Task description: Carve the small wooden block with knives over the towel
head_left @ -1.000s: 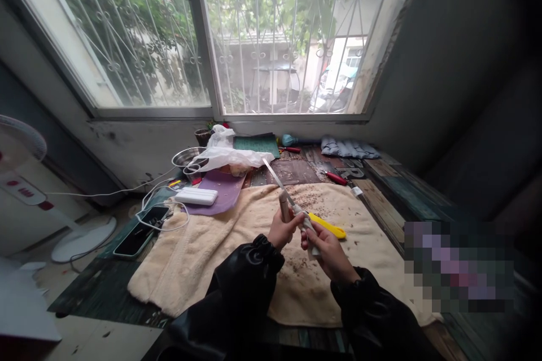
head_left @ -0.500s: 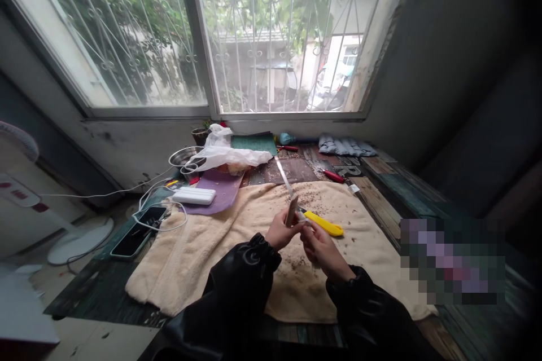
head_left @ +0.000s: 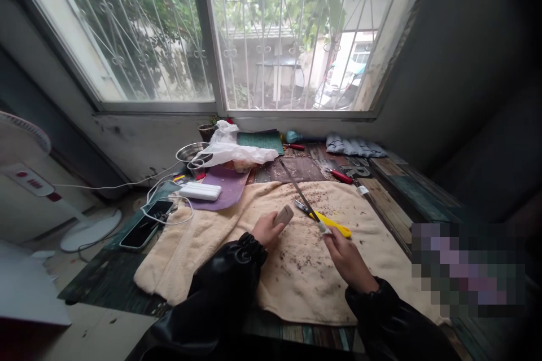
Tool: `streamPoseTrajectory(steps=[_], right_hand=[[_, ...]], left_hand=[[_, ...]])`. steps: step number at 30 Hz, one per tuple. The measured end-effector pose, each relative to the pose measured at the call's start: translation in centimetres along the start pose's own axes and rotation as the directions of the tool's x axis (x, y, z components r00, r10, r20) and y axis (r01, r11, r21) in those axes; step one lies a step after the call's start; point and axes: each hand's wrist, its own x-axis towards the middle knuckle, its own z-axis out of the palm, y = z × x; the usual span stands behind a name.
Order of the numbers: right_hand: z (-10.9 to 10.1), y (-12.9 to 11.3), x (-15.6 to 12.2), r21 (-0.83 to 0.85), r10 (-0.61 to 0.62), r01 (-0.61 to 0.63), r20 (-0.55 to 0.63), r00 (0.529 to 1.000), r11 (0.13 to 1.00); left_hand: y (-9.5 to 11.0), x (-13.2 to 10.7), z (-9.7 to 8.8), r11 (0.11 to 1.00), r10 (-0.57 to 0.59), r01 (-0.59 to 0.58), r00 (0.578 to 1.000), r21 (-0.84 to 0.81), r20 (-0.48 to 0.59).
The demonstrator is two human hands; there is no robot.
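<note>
My left hand point(head_left: 266, 229) is closed round a small tan wooden piece point(head_left: 283, 215), held just above the beige towel point(head_left: 212, 248). My right hand point(head_left: 345, 256) grips the handle end of a long thin metal file point(head_left: 301, 196), whose tip points up and away to the left. The two hands are apart, with the file's shaft passing to the right of the wooden piece. A yellow utility knife point(head_left: 330, 224) lies on the towel right behind the right hand. Wood shavings are scattered over the towel between and in front of my hands.
Left of the towel lie a phone point(head_left: 146, 224), a white power bank point(head_left: 200, 190) with cables, and a purple mat point(head_left: 226, 183). Behind are a metal bowl point(head_left: 191, 153), a plastic bag point(head_left: 237, 152), a green cutting mat point(head_left: 259, 140), red-handled tools point(head_left: 339, 175), folded grey cloth point(head_left: 354, 146). A white fan point(head_left: 29, 180) stands far left.
My hands have drawn apart: the left hand lowered the wooden piece toward the towel, and the right hand pulled the file off it, down and to the right.
</note>
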Motion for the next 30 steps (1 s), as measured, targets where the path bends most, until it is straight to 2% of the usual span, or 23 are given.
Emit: streamPoseTrajectory(steps=[3,8,11,16,21,26,30], right_hand=[[0.6,0.2,-0.3,-0.127,-0.005,0.013,0.068,0.998,0.992],[2.1,0.6,-0.2,-0.331,0.049,0.01,0.169,0.984,0.944],[2.7,0.5,-0.3,-0.368,0.074,0.001,0.188,0.979,0.93],[3.3,-0.2,-0.7,-0.404,0.082,-0.006,0.171,0.982,0.915],[3.5,-1.2,-0.8,-0.462,0.103,-0.023,0.15,0.983,0.887],[3.4,-2.2,-0.5,-0.564,0.145,-0.049,0.128,0.981,0.825],[3.6,-2.5,-0.4,-0.616,0.112,-0.037,0.084,0.99,0.787]], left_hand=[[-0.8,-0.3,0.0,0.957,0.092,-0.093,0.996,0.276,0.017],[-1.6,-0.7,0.8,0.893,0.135,-0.119,0.991,0.434,-0.006],[-1.8,-0.8,1.1,0.875,0.13,-0.1,0.991,0.474,-0.031],[-1.9,-0.9,1.6,0.865,0.176,-0.131,0.983,0.484,-0.048],[-1.4,-1.1,1.9,0.84,0.145,-0.082,0.987,0.536,-0.076],[-1.3,-1.1,2.1,0.805,0.174,-0.103,0.982,0.584,-0.067],[-1.3,-1.1,2.3,0.795,0.19,-0.113,0.979,0.596,-0.068]])
